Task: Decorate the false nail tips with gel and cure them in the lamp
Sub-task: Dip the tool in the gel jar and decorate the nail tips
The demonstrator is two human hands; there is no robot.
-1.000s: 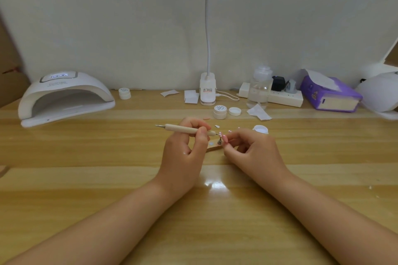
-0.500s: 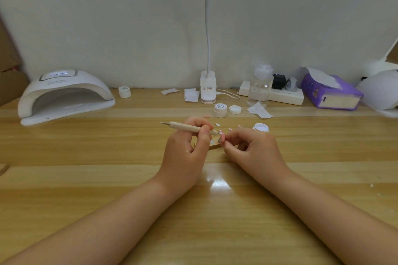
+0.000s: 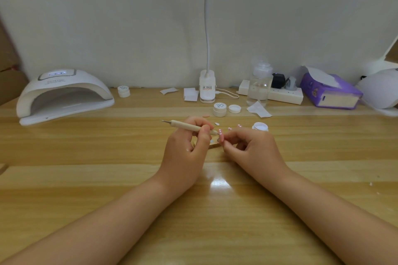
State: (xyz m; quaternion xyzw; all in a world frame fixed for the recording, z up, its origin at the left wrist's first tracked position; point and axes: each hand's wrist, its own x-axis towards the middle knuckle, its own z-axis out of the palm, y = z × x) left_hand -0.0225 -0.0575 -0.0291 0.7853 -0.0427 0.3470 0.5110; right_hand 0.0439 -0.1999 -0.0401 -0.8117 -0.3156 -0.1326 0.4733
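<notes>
My left hand (image 3: 185, 146) grips a wooden dotting tool (image 3: 189, 127), whose tip points right at a small false nail tip (image 3: 221, 138) pinched in my right hand (image 3: 252, 148). Both hands meet just above the middle of the wooden table (image 3: 107, 157). A few more nail tips (image 3: 229, 128) lie on the table behind my right hand, with one loose tip (image 3: 216, 124) near the tool. An open gel pot (image 3: 260, 126) stands right of them. The white curing lamp (image 3: 62, 95) sits at the far left, opening towards me.
A closed gel jar (image 3: 219, 109) and a loose lid (image 3: 234, 109) stand behind my hands. Another jar (image 3: 123, 91) sits beside the curing lamp. A desk lamp base (image 3: 207, 86), clear bottle (image 3: 259, 84), power strip (image 3: 284, 94), purple tissue box (image 3: 330, 92) and paper scraps line the back.
My hands have stayed together at the table's middle. The tool's free end has tipped slightly, and its working tip stays at the nail tip in my right hand.
</notes>
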